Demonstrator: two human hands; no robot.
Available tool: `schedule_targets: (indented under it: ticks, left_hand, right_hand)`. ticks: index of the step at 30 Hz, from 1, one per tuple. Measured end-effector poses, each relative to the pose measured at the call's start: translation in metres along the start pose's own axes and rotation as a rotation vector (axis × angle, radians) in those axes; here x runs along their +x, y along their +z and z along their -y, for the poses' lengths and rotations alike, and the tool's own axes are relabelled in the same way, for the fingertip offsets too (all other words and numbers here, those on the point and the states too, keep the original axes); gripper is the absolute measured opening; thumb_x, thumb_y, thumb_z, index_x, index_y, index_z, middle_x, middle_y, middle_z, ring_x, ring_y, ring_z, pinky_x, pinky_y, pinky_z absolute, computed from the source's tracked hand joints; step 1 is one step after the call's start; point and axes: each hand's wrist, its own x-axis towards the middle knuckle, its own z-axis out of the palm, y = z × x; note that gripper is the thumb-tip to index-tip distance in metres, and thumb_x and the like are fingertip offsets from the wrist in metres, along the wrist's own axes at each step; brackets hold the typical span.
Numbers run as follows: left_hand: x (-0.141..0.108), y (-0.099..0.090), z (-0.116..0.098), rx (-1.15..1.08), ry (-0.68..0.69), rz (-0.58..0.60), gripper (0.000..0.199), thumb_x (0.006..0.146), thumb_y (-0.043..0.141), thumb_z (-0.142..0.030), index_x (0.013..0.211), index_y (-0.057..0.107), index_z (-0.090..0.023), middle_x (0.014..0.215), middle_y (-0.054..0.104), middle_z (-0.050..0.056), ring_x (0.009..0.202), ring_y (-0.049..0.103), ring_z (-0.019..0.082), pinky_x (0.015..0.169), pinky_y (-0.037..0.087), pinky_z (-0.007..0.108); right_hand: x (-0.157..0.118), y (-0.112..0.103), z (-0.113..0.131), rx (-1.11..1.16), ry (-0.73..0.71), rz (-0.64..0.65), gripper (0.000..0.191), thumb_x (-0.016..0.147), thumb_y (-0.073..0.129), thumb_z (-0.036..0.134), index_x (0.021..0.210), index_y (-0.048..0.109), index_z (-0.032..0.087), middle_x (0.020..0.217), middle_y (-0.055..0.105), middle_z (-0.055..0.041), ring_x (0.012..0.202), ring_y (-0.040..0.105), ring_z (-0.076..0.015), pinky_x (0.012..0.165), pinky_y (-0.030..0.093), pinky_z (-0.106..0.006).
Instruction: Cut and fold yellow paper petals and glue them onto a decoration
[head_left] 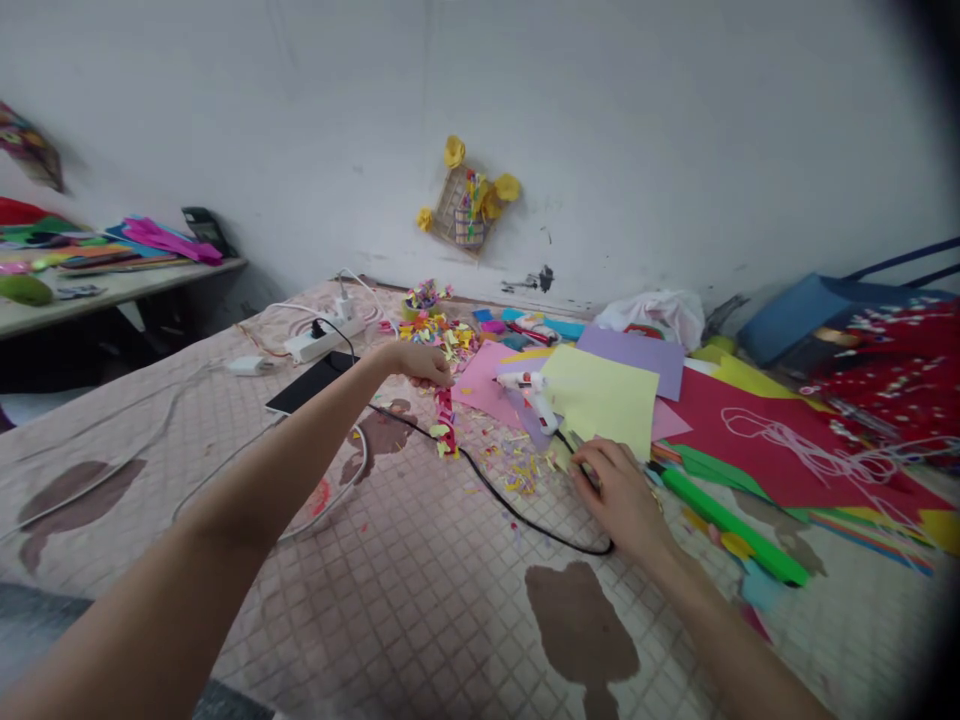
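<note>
My left hand (422,362) is closed at the table's middle, fingers pinched at the top of a pink strip (445,410) with pale paper bits on it. Small paper scraps (521,470) lie scattered beside the strip. My right hand (616,490) rests near the black cord of a white glue gun (534,395), its fingers bent and partly hiding a thin object that I cannot make out. The glue gun lies on pink, purple and pale yellow sheets (607,390).
A dark tablet (311,383) and white power strip (322,341) sit left of centre, with cables around. A green tube (735,527), red sheet (765,440) and white string (817,450) lie right. A blue container (802,315) stands behind them.
</note>
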Motion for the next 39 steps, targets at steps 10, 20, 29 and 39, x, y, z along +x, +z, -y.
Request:
schedule_targets:
  ticks: [10, 20, 29, 39]
  left_hand:
    - [0.027, -0.031, -0.001, 0.023, -0.064, 0.012, 0.036, 0.058, 0.067, -0.046, 0.049, 0.048, -0.017, 0.041, 0.042, -0.003, 0.04, 0.035, 0.009, 0.043, 0.028, 0.023]
    - [0.06, -0.063, -0.018, 0.023, -0.138, 0.129, 0.033, 0.054, 0.072, -0.041, 0.053, 0.049, -0.017, 0.045, 0.043, -0.003, 0.044, 0.04, 0.009, 0.045, 0.034, 0.022]
    - [0.058, -0.069, -0.018, -0.006, -0.154, 0.17, 0.027, 0.059, 0.069, -0.037, 0.059, 0.051, -0.017, 0.05, 0.045, -0.003, 0.047, 0.042, 0.009, 0.047, 0.036, 0.02]
    - [0.094, -0.079, -0.007, -0.048, -0.139, 0.199, 0.025, 0.056, 0.07, -0.037, 0.056, 0.055, -0.017, 0.048, 0.048, -0.003, 0.047, 0.044, 0.01, 0.049, 0.038, 0.021]
  right_hand:
    - [0.001, -0.001, 0.008, 0.001, 0.02, 0.033, 0.008, 0.084, 0.048, 0.022, 0.088, 0.055, 0.021, 0.094, 0.055, -0.0086, 0.097, 0.05, -0.0262, 0.084, 0.042, -0.04]
    - [0.041, 0.01, 0.005, 0.112, 0.193, 0.02, 0.025, 0.081, 0.052, 0.029, 0.103, 0.051, 0.017, 0.093, 0.055, -0.0077, 0.069, 0.055, -0.018, 0.068, 0.044, -0.031]
    - [0.101, 0.034, -0.005, 0.141, 0.287, -0.02, 0.015, 0.077, 0.053, 0.03, 0.079, 0.057, 0.016, 0.072, 0.059, -0.0044, 0.062, 0.053, -0.0165, 0.059, 0.038, -0.026]
    - [0.076, 0.024, -0.026, 0.526, 0.602, -0.133, 0.033, 0.076, 0.055, 0.046, 0.087, 0.057, 0.015, 0.07, 0.063, -0.0043, 0.059, 0.057, -0.0171, 0.053, 0.042, -0.026]
